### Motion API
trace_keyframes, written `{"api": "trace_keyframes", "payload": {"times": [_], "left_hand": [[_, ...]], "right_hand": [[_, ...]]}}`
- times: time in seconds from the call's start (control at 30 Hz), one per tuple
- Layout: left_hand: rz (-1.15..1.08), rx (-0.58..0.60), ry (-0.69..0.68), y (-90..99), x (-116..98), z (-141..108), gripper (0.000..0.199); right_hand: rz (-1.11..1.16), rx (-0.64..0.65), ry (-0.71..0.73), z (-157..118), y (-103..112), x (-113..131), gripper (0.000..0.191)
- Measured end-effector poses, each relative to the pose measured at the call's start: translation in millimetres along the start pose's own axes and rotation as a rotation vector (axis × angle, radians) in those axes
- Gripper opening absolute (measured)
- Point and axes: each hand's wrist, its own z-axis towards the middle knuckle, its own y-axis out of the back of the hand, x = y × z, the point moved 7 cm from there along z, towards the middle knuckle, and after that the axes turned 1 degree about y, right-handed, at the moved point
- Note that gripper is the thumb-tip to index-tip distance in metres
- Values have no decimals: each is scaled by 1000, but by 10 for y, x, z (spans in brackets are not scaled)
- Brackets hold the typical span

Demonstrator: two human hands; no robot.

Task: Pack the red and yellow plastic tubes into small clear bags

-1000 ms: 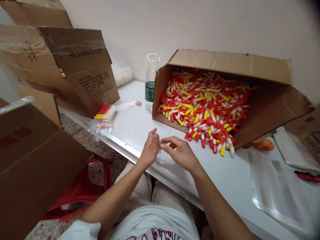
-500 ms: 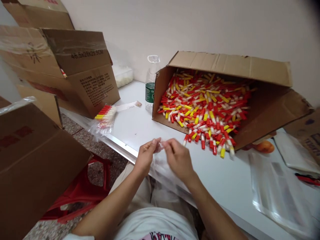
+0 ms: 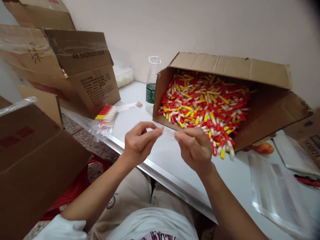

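Note:
My left hand (image 3: 141, 141) is closed in a pinch above the front part of the white table (image 3: 136, 123). Facing it, my right hand (image 3: 196, 146) also pinches, just in front of the open carton's heap of red, yellow and white capped tubes (image 3: 205, 103). Between the two sets of fingertips is a faint, clear plastic film, blurred and hard to make out. To the left of my hands lies a clear bag of red, yellow and white tubes (image 3: 106, 116) at the table edge.
The tipped carton (image 3: 232, 68) stands at the right, beside a clear bottle with a green label (image 3: 150, 93). More cartons (image 3: 87, 83) are on the left. Flat clear bags (image 3: 277, 190) and an orange fruit (image 3: 263, 147) lie at the right.
Both hands have risen and moved apart. The clear bag that hung below them over the table edge no longer shows there.

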Motion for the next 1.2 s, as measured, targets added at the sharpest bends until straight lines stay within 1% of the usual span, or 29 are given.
{"api": "trace_keyframes", "payload": {"times": [0.03, 0.07, 0.17, 0.23, 0.3, 0.37, 0.43, 0.53, 0.63, 0.7, 0.87, 0.97, 1.1, 1.2], "left_hand": [[0, 29, -3, -20, 23, -75, 27], [-21, 59, 30, -61, 73, -185, 27], [-41, 94, 220, -200, 288, -626, 22], [10, 113, 301, -271, 376, -876, 21], [48, 132, 315, -308, 393, -1008, 23], [57, 143, 312, -317, 385, -1037, 24], [46, 148, 325, -317, 381, -1018, 21], [18, 156, 382, -327, 401, -1000, 20], [-21, 160, 463, -349, 438, -1032, 18], [-41, 167, 490, -366, 444, -1056, 17], [-72, 203, 504, -399, 432, -1077, 19], [-105, 225, 494, -412, 434, -1077, 16], [-85, 260, 463, -422, 442, -1085, 17], [-76, 263, 472, -414, 446, -1098, 17]], "right_hand": [[5, 51, -1, -72, -35, 20, 22], [19, 117, -41, -178, -98, 12, 23], [69, 319, -250, -592, -338, -46, 24], [53, 397, -333, -806, -442, -28, 31], [-9, 426, -348, -897, -485, 22, 27], [-64, 452, -337, -903, -512, 70, 24], [-72, 483, -309, -881, -546, 113, 25], [-49, 507, -271, -867, -589, 162, 27], [-16, 519, -254, -900, -627, 180, 25], [0, 521, -246, -920, -640, 176, 22], [70, 502, -321, -912, -622, 117, 19], [117, 543, -337, -925, -652, 138, 22], [88, 582, -324, -980, -696, 166, 24], [131, 597, -380, -1009, -717, 134, 21]]}}
